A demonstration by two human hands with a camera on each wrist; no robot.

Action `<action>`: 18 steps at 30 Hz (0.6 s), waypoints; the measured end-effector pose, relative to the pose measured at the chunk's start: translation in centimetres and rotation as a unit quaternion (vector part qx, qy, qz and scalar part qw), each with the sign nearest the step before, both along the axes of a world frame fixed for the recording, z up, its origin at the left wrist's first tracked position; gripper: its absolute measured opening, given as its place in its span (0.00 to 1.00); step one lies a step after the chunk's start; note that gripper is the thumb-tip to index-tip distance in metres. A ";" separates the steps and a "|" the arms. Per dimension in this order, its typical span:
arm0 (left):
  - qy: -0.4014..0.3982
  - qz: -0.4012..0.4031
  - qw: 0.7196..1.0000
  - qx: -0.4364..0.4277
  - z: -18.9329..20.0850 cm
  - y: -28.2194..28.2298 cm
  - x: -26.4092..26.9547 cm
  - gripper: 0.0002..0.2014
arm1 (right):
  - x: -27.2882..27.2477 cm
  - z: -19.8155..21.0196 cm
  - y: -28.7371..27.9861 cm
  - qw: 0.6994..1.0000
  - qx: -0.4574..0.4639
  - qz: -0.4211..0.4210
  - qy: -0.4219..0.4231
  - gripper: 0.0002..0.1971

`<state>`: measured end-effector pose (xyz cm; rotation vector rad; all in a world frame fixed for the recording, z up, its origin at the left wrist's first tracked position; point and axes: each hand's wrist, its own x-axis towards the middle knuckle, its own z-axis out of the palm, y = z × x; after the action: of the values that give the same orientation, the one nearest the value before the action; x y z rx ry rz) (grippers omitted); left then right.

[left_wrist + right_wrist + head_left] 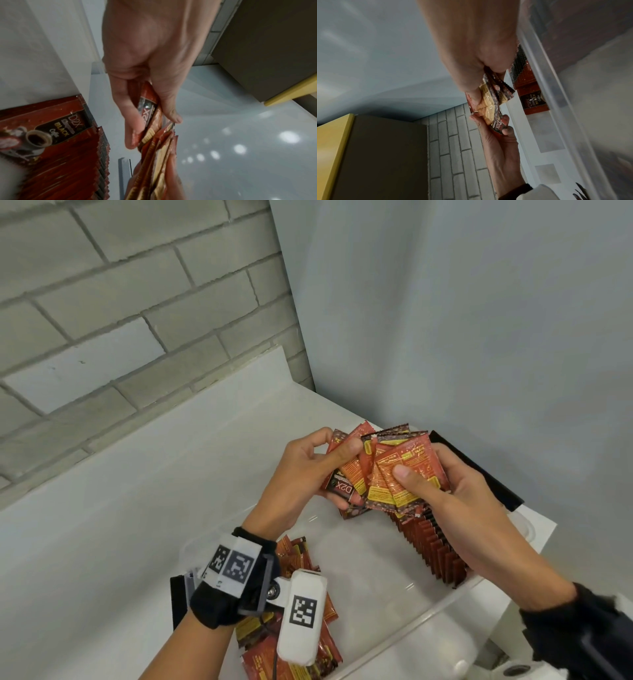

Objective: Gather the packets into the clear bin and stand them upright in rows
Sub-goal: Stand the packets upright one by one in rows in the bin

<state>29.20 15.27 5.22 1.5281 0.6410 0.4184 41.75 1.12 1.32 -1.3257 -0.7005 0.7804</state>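
From the head view I have both hands raised over the clear bin, which sits on the white bench in a corner between a grey brick wall and a pale blue panel; my left hand is grasping one side of a fanned bundle of red packets, thumb on top and fingers curled beneath, and my right hand is grasping the other side, its thumb pressed flat on the front packet's yellow-printed back; so each grip is closed on the same bundle, held in the air above the far end of the bin; below my right hand a row of packets stands upright on edge inside the bin, running along its right wall; nearer to me, under my left wrist, a loose heap of packets lies flat and jumbled at the near end of the bin; the left wrist view shows my left fingers and thumb pinching the packet edges, with the standing row just to the left, its front packet printed "D2X Black Coffee"; the right wrist view shows both hands meeting on the bundle, beside the bin's clear wall; a black strap and tagged markers sit on my left wrist.
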 end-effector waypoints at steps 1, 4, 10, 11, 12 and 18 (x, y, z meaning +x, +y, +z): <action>0.004 0.001 1.000 0.011 0.0 0.0 0.0 0.25 | 0.0 0.0 0.0 1.000 0.000 0.001 0.001 0.19; 0.005 -0.005 0.999 0.032 -0.1 -0.2 0.1 0.27 | -0.1 0.2 0.0 1.000 0.002 0.010 0.006 0.19; -0.039 -0.086 0.995 -0.022 0.3 -1.0 0.2 0.18 | -0.1 0.6 -0.1 0.995 0.013 0.048 0.082 0.19; -0.040 -0.099 0.994 -0.036 0.2 -1.1 0.3 0.17 | -0.1 0.6 -0.2 0.994 0.018 0.056 0.095 0.19; -0.040 -0.115 0.991 -0.047 0.1 -1.4 0.4 0.17 | -0.1 0.5 -0.3 0.992 0.024 0.062 0.103 0.19; -0.059 -0.183 0.974 -0.117 -0.3 -3.2 1.2 0.16 | -0.6 0.2 -0.1 0.992 0.054 0.084 0.078 0.22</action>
<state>30.42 12.12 4.90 1.3471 0.2933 0.1454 41.17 0.98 1.50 -1.1050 -0.7259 0.9568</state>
